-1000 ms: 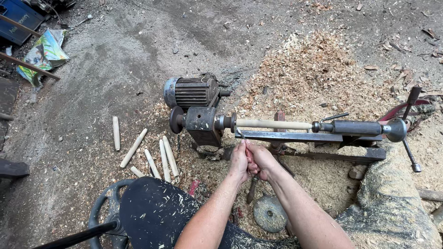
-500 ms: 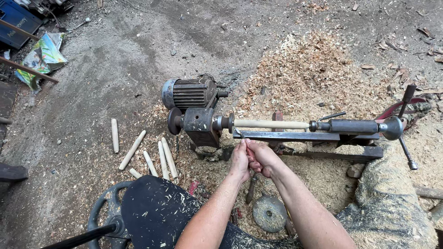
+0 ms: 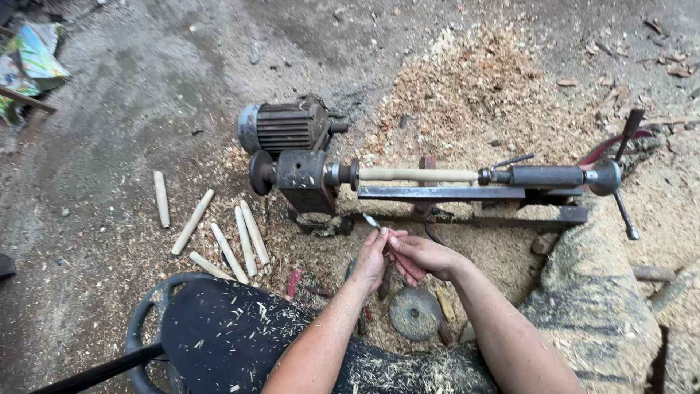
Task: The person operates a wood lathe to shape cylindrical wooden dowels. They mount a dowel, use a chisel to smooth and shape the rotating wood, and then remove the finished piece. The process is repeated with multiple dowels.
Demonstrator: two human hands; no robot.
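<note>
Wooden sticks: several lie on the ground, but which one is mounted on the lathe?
The pale wooden stick clamped horizontally on the lathe, beyond both hands; the others lie loose on the ground at left.

Pale tan wooden rod, dark grey ribbed motor, light brown sawdust, black seat

Rough woodturning workshop: lathe with motor at centre, sawdust heap upper right, turned pegs on dirt floor left.
</note>
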